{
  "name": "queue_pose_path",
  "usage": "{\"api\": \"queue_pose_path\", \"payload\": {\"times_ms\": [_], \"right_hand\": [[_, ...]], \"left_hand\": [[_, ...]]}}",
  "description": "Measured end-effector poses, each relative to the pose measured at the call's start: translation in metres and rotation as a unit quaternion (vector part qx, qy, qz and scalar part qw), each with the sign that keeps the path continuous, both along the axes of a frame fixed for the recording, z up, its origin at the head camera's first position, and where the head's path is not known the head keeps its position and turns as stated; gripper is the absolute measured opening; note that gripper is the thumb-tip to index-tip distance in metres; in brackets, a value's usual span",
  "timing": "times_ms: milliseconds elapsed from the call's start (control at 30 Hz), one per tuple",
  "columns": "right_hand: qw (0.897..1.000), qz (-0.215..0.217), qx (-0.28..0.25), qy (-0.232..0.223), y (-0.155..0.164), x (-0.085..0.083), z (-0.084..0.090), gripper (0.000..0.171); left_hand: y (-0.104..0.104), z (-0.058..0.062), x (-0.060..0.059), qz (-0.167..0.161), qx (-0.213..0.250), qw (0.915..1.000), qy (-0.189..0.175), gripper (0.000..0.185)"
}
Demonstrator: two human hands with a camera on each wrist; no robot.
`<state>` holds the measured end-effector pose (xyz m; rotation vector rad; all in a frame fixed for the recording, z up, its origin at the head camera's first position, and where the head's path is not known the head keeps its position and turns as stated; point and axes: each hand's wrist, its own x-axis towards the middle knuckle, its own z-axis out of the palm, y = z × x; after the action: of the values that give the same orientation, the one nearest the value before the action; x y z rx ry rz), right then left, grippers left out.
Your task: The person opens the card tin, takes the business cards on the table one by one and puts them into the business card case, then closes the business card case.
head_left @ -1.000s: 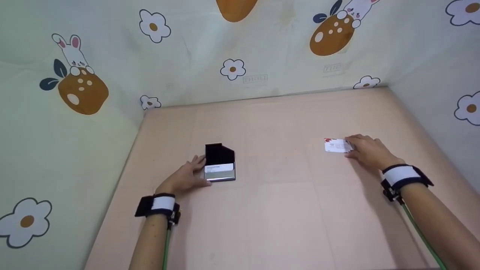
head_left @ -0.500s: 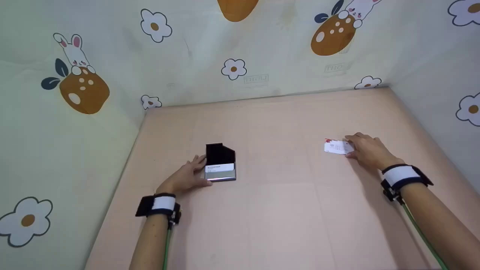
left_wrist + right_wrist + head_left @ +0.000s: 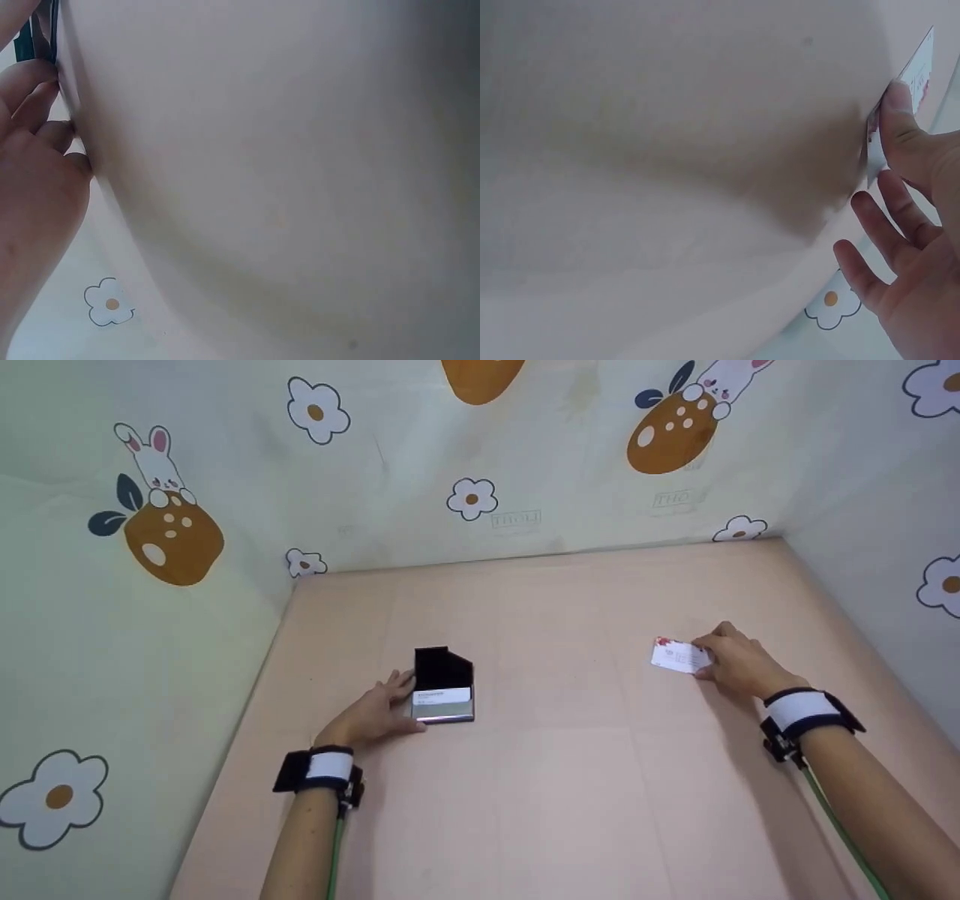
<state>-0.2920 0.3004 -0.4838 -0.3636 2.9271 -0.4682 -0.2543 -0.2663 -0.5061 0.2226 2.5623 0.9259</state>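
Two hands were at work on the pink table (image 3: pixel 570 780). The left hand (image 3: pixel 371 712) rested against the left side of the open card case (image 3: pixel 443 690), fingers relaxed and nearly straight, steadying it rather than clasping it. The case stood left of centre, its black lid raised, with a white card (image 3: pixel 441 695) showing in its pocket. The right hand (image 3: pixel 739 660) lay well apart from it, near the right wall, and pinched the near edge of a white business card (image 3: pixel 679 655) with red print. In the right wrist view the thumb (image 3: pixel 900 127) pressed on that card's edge while the other fingers (image 3: pixel 889 225) spread loose.

Risks, as judged from this position:

1. The pinch covered only one edge. A thin, flat card could slip out or bend if lifted quickly.
2. The card appeared partly tilted off the table. Whether a second card lay beneath could not be determined.
3. The case was held by light contact alone. A push at the pocket could slide or tip it.
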Motion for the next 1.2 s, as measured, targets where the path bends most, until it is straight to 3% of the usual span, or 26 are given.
{"api": "queue_pose_path", "payload": {"times_ms": [167,433,900,1200], "right_hand": [[1.0,-0.01,-0.019,-0.006,0.0,0.003,-0.004,0.054],[1.0,-0.013,0.003,-0.003,-0.002,0.006,-0.006,0.056],[0.998,-0.01,-0.06,-0.025,0.0,0.009,-0.008,0.064],[0.998,-0.018,-0.056,-0.031,-0.002,0.015,-0.006,0.071]], "left_hand": [[-0.001,0.0,-0.001,-0.002,-0.006,1.0,0.003,0.094],[-0.003,-0.001,0.001,-0.016,-0.01,0.9998,0.008,0.095],[-0.002,-0.002,0.0,-0.017,-0.013,0.9997,0.008,0.095],[0.0,0.0,-0.001,-0.01,-0.008,0.9999,0.006,0.094]]}}
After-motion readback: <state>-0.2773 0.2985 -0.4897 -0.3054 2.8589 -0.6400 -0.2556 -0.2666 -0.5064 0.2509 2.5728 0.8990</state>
